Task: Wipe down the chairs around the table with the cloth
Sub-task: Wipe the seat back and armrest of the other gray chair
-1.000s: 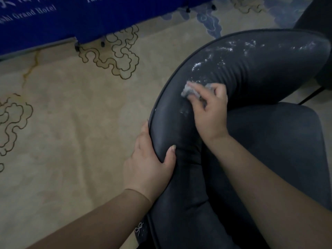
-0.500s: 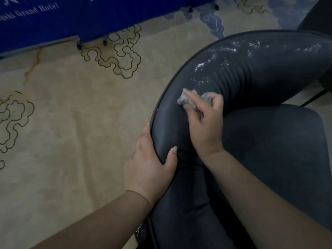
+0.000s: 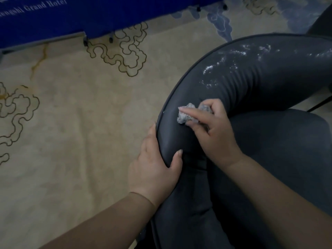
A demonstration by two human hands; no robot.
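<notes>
Chair backrest (image 3: 251, 83): curved dark pad, long axis arcing up and right. White residue (image 3: 233, 58) lies up-right of the right hand (image 3: 213, 133), the nearer hand, which pinches the cloth (image 3: 186, 115) against the pad. Left hand (image 3: 154, 169) clasps the backrest edge below.

Dim, soft-focus picture with flat light and wide-angle bending at edges.

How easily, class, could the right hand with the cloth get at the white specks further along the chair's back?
Probably yes. The right hand holds the cloth on the chair back, and bare padding lies between it and the white specks. The left hand grips lower down.
</notes>
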